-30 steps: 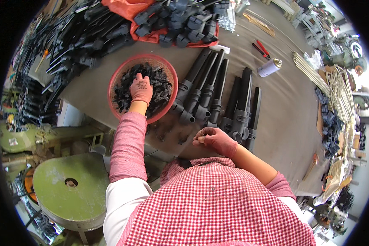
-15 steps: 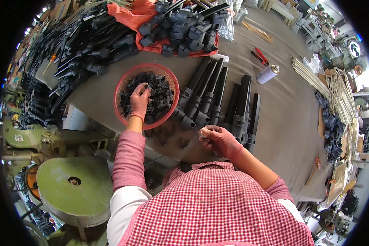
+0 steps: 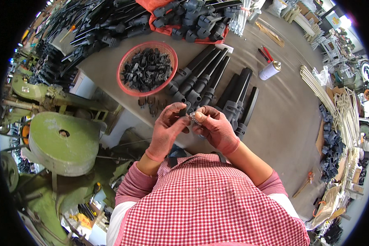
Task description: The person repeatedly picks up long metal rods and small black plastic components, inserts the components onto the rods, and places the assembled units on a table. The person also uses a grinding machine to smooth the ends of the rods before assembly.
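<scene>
My two gloved hands meet over the table's near edge, fingertips almost touching. My right hand [image 3: 218,130] pinches a small silvery coil-like piece [image 3: 195,118] between thumb and fingers. My left hand [image 3: 165,130] is closed just beside it, thumb and fingers curled together; what they hold is hidden. Beyond the hands stands a red plastic basket [image 3: 119,78] filled with small black clips [image 3: 145,67] and springs. A few loose black clips [image 3: 151,101] lie between the basket and my left hand. Black tubes with collars [image 3: 201,80] lie right behind my fingers.
More black tubes [image 3: 244,98] lie to the right. A spray can [image 3: 269,70] and red-handled pliers [image 3: 266,54] lie farther back. Black fittings are heaped on an orange-red sack [image 3: 149,6]. A green machine [image 3: 63,141] stands at the left, below the table edge [image 3: 123,104].
My left hand has come out of the basket, back and right, to meet my right hand. My right hand has shifted slightly left and up. The view has also moved.
</scene>
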The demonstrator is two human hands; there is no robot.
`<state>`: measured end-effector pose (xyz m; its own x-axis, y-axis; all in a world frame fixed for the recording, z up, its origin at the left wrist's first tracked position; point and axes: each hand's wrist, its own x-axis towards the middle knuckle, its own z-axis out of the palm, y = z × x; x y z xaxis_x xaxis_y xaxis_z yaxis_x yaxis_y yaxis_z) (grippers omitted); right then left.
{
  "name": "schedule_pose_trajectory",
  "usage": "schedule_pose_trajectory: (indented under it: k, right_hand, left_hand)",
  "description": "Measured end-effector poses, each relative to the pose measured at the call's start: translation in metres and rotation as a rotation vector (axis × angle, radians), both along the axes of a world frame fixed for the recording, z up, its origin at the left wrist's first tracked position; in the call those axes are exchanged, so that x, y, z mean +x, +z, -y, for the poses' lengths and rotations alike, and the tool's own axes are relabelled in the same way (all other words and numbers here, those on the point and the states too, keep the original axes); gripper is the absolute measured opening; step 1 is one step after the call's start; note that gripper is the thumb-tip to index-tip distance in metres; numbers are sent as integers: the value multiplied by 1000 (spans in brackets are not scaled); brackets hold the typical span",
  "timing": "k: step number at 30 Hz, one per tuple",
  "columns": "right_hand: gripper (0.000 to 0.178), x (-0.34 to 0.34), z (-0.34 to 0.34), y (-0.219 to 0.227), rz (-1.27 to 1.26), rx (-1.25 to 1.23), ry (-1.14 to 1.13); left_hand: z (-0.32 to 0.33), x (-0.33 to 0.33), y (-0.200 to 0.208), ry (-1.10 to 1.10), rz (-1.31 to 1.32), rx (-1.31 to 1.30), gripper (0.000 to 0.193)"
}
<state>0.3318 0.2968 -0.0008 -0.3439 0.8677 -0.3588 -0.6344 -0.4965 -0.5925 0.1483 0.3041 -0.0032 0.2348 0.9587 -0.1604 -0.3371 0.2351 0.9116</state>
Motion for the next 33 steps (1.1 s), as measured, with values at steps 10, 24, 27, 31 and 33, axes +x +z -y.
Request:
schedule_pose_trajectory:
  k: [10, 24, 27, 31, 33]
  right_hand:
    - [25, 32, 56, 6, -108, 5, 188]
    - [20, 0, 111, 19, 1066, 1221, 342]
    - [20, -27, 119, 27, 1002, 1064, 639]
    - [18, -64, 135, 39, 1065, 1258, 845]
    - [17, -80, 138, 38, 918, 942, 1039]
  left_hand:
    - [76, 23, 12, 212, -98, 57, 19]
    - [193, 12, 20, 414, -547, 241, 20]
    - [232, -13, 23, 312, -587, 152, 23]
    - [270, -35, 19, 407, -439, 29, 19]
    - [286, -48, 12, 474, -382, -23, 17]
